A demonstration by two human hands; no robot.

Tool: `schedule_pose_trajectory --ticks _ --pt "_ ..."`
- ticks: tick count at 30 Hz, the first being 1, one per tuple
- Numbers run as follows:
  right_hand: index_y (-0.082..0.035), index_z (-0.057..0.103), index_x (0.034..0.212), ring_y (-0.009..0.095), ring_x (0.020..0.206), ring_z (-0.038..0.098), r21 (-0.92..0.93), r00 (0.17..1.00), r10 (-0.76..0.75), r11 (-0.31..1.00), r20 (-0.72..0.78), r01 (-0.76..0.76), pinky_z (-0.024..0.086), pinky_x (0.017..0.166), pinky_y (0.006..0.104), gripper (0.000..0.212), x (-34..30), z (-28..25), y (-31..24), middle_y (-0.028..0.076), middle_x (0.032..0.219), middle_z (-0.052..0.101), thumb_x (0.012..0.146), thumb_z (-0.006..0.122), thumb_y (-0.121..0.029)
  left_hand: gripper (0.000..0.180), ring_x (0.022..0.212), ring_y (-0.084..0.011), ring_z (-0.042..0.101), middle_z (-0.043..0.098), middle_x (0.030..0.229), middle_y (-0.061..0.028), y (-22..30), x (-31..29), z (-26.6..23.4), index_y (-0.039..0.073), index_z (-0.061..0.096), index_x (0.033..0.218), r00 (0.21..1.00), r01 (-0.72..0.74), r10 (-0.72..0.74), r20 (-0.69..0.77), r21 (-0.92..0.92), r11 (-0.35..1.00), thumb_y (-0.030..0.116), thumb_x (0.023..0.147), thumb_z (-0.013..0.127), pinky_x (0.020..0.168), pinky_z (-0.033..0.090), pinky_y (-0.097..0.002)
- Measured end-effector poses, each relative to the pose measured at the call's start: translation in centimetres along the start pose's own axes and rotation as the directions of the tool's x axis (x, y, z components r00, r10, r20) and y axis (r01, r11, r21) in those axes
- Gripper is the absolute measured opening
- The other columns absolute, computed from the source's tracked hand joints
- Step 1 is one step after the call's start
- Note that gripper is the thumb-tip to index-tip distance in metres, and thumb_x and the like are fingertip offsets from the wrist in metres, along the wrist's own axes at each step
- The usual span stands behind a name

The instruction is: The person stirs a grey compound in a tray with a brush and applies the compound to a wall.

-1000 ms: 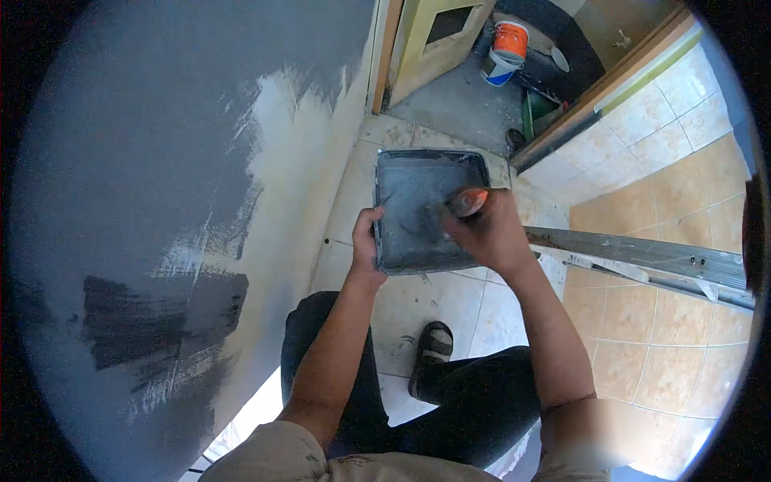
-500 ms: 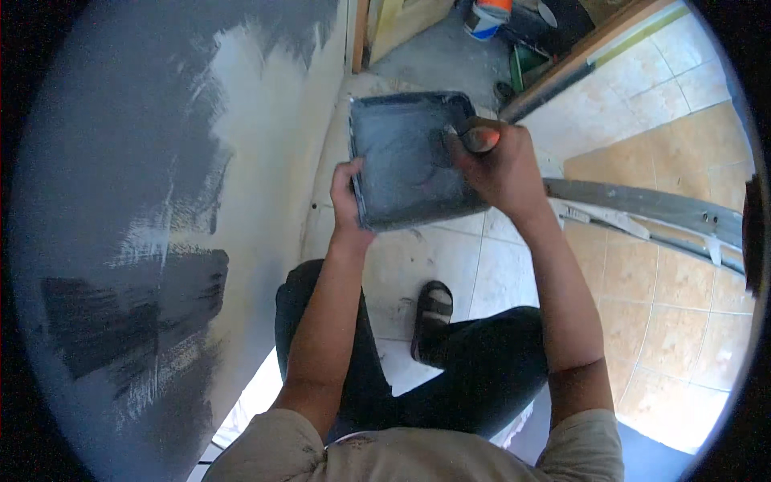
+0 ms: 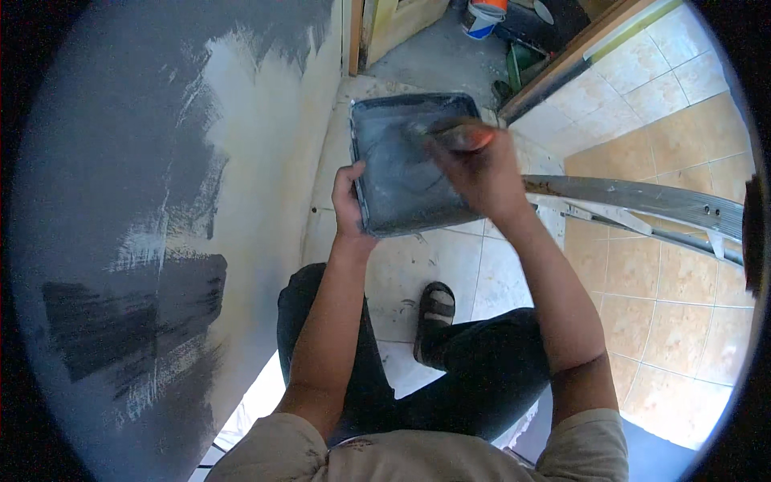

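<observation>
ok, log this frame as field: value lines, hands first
left hand: grips tray by its left edge
right hand: holds orange-ended tool, likely a brush, over tray; blurred
tray contents: grey paint-like coating
wall: at left, patchy grey and cream
ladder: metal, at right
floor: pale tiles
sandal: dark, one visible
buckets: orange and white, at top edge

The dark, boxy tray [image 3: 422,226] was near the middle of the frame, a bit high up. Grey paint [image 3: 393,178] covered its bottom in swirly smears. The brush [image 3: 466,138] looked blurry over the tray's upper right part, its orange-red end pointing right.
</observation>
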State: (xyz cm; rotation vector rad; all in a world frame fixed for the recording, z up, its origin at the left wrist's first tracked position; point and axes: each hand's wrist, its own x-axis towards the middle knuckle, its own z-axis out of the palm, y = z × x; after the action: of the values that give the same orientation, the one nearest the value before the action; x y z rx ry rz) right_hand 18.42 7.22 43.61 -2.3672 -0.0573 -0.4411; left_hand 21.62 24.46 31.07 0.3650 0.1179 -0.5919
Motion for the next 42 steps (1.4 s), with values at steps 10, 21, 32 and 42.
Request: schedule_pose_trajectory --ticks 10,21,32,42 --pt "0.0 0.072 0.097 0.013 0.074 0.068 -0.095 0.994 -0.081 0.992 0.07 0.088 0.055 0.068 0.0304 0.014 1.0 -1.2 -2.2 0.011 0.084 0.074 0.088 0.078 -0.009 0.058 0.112 -0.0314 0.066 0.066 0.123 -0.0191 1.6 -0.7 1.0 -0.003 0.057 0.131 0.997 -0.056 0.059 -0.047 0.073 0.996 0.04 0.092 0.05 0.1 0.052 -0.0436" --pt "0.002 0.071 0.094 0.014 0.075 0.068 0.19 0.974 -0.063 0.982 0.219 0.021 0.054 0.068 0.0303 0.017 0.2 0.3 -3.3 0.009 0.084 0.074 0.089 0.078 -0.012 0.054 0.108 -0.0311 0.068 0.068 0.118 -0.0179 2.5 -0.3 -0.9 -0.002 0.059 0.127 0.993 -0.086 0.085 -0.079 -0.011 0.996 0.04 0.093 0.052 0.096 0.054 -0.0448" --pt "0.002 0.069 0.086 0.015 0.06 0.061 -0.018 0.997 -0.061 0.998 0.044 0.062 0.05 0.058 0.0316 0.016 0.8 1.6 -1.3 0.011 0.07 0.068 0.088 0.077 -0.012 0.052 0.105 -0.0311 0.068 0.068 0.118 -0.019 1.4 0.2 -0.7 -0.003 0.06 0.125 0.992 -0.04 0.047 -0.114 0.064 0.997 0.037 0.091 0.054 0.095 0.055 -0.0435" --pt "0.0 0.069 0.084 0.04 0.07 0.068 -0.069 1.0 -0.018 0.997 -0.013 0.018 0.053 0.065 0.0414 0.016 1.0 -0.3 -1.6 0.021 0.075 0.068 0.084 0.077 -0.014 0.053 0.103 -0.0305 0.068 0.069 0.117 -0.019 1.7 0.7 -1.2 -0.002 0.061 0.124 0.997 -0.053 0.054 -0.045 0.034 0.998 0.038 0.091 0.054 0.094 0.054 -0.0431"
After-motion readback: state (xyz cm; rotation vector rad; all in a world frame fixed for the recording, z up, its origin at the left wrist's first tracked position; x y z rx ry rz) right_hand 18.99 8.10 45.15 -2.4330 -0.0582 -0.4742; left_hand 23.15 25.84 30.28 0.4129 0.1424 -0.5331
